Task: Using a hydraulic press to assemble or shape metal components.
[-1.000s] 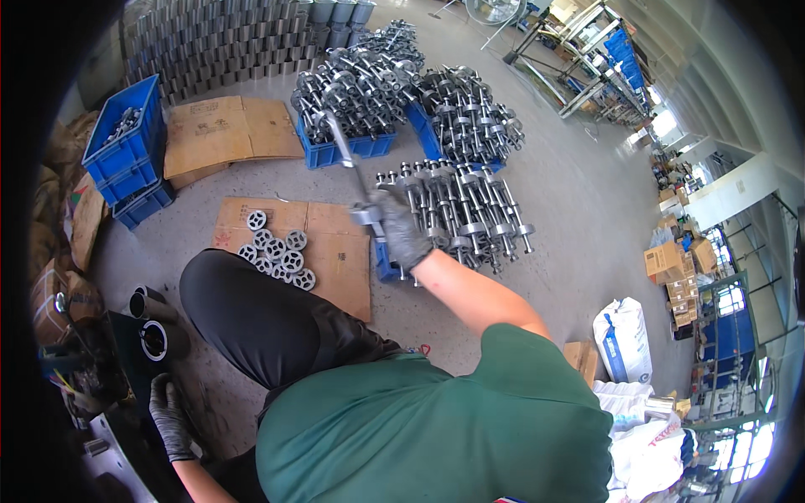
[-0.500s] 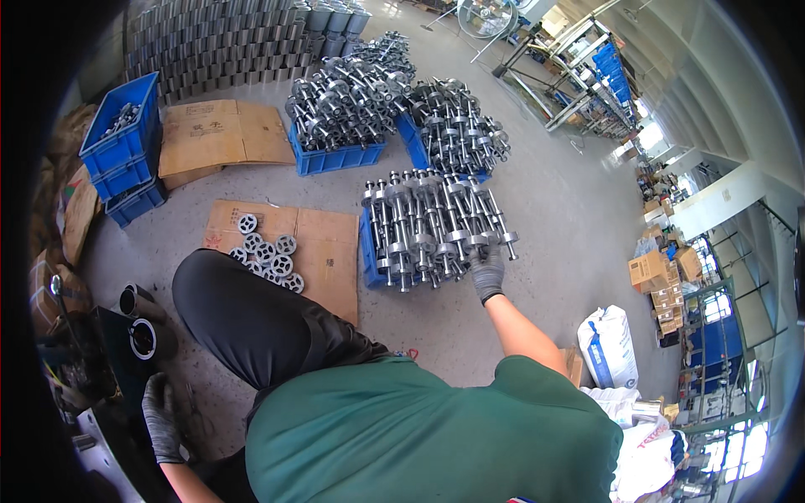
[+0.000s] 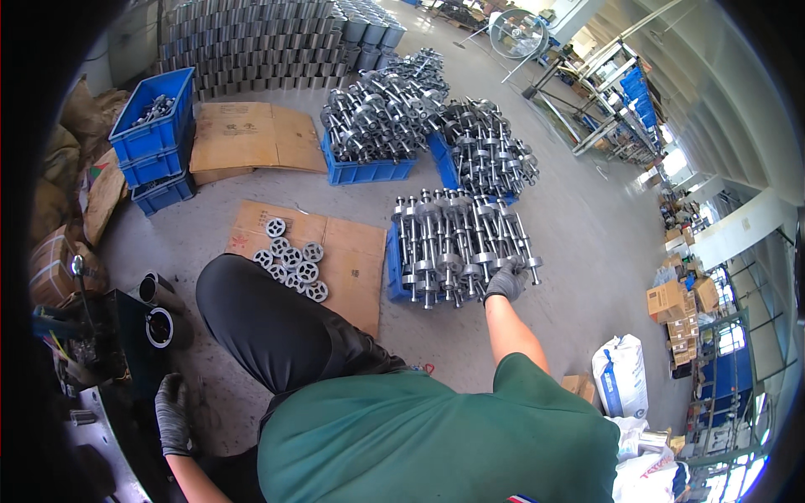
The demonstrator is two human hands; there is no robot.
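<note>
My right hand [image 3: 506,282], in a grey glove, is closed around the near end of a metal shaft at the right front of a pile. Its fingertips are partly hidden among the parts. The pile is made of metal shafts with round discs [image 3: 449,264], laid side by side on a blue crate [image 3: 395,267]. Low at the left hangs my left hand [image 3: 173,417], also gloved, beside a dark machine [image 3: 134,356]. Its fingers look extended, and nothing shows in them. Two metal cylinders [image 3: 170,329] stand just beyond that hand.
Spoked metal rings [image 3: 291,257] lie on a cardboard sheet [image 3: 348,277] ahead. Behind are more loaded crates [image 3: 369,171], stacked blue bins [image 3: 155,151] and rows of metal cylinders [image 3: 251,46]. A white sack [image 3: 619,377] stands at the right, with cardboard boxes [image 3: 667,300] beyond it.
The whole view has shifted, so the scene sits farther right and lower. My right hand remains at the front of the shaft pile; my left hand stays by the machine.
</note>
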